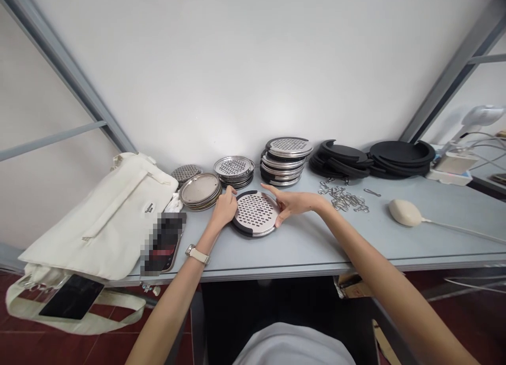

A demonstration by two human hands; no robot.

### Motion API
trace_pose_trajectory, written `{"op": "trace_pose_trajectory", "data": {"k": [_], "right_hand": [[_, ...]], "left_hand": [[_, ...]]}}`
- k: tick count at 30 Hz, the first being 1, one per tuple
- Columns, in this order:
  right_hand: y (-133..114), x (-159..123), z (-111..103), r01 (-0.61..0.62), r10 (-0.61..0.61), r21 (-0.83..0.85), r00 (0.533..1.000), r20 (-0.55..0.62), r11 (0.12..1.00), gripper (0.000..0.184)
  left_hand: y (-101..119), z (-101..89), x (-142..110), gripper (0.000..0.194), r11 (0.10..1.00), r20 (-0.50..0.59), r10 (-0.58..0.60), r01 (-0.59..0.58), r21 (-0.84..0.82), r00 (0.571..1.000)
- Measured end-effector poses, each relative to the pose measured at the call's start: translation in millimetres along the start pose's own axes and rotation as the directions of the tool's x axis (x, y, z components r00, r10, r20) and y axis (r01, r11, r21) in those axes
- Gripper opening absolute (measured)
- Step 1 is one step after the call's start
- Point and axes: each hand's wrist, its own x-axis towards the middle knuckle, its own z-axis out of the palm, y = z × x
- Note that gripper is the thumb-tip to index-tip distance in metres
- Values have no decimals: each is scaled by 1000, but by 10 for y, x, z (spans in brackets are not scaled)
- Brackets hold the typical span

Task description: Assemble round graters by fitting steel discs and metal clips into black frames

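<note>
A round metal grater [258, 213] lies on the table in front of me, its face full of oval holes. A black crescent-shaped rim piece [241, 225] wraps its left side. My left hand [225, 205] is closed at that left edge, fingers curled on the black piece. From the right, my right hand [288, 202] holds the metal edge, thumb at the front and index finger stretched along the back. Behind stand a tall stack of similar rimmed graters [286, 162], bare grater discs [234, 167] and plain metal discs [200, 190].
Black plastic round parts [342, 156] and black ring-shaped pieces [401, 154] are piled at back right. Small metal clips [343, 198] lie before them. A cream corded device [405, 212] sits right. A white bag [103, 217] and a phone [164, 243] occupy the left.
</note>
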Motion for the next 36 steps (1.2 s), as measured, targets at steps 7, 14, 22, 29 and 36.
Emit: {"op": "trace_pose_trajectory", "data": {"k": [7,14,22,29,36], "right_hand": [[39,19,10,-9,13,69,998,-56,998,132],[133,-10,-20,-36,49,137,994,-93,990,128],[252,-381,-30,57,13,295,973,-229,954,85],[691,-1041,-57,-140,189,152,905,-382,978,44],[1426,-1389,-185,-729,417,-134,520,-745,671,27]], "left_hand": [[21,3,18,35,993,-83,-28,19,-116,996],[70,-46,23,38,980,-104,28,-48,-193,994],[320,-264,-198,22,913,-477,295,-392,-117,828],[376,-340,-740,23,469,-61,867,-770,432,494],[231,-326,-1022,28,463,147,809,-770,438,570]]}}
